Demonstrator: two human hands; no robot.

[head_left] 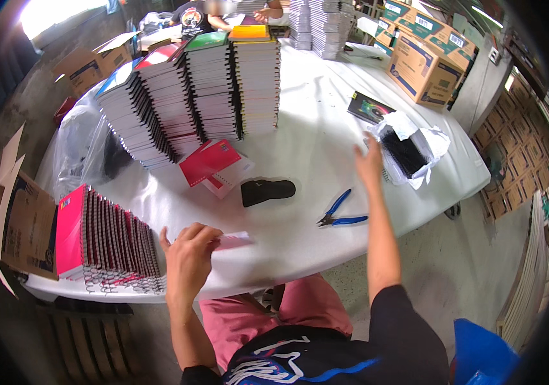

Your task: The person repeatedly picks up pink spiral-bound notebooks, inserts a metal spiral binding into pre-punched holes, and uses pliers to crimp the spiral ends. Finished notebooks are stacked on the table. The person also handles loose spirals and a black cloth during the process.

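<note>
My left hand (191,247) is closed on a thin notebook (234,240), seen nearly edge-on with a pale pink face, just above the near table edge. Its spine side is hidden by my fingers. My right hand (370,157) is stretched out with fingers apart, a little blurred, beside a white paper wrapping (438,144) that holds a bundle of black binding coils (406,154). Between my hands lie blue-handled cutting pliers (338,217), jaws toward the left, and a black flat case (268,191). Red covers and sheets (210,163) lie farther back.
At left, red spiral notebooks (107,234) stand in a row beside an open carton (24,218). Tall notebook stacks (213,90) rise behind. A dark printed card (370,108) and cartons (422,70) are at far right. Another person (194,19) works across the table.
</note>
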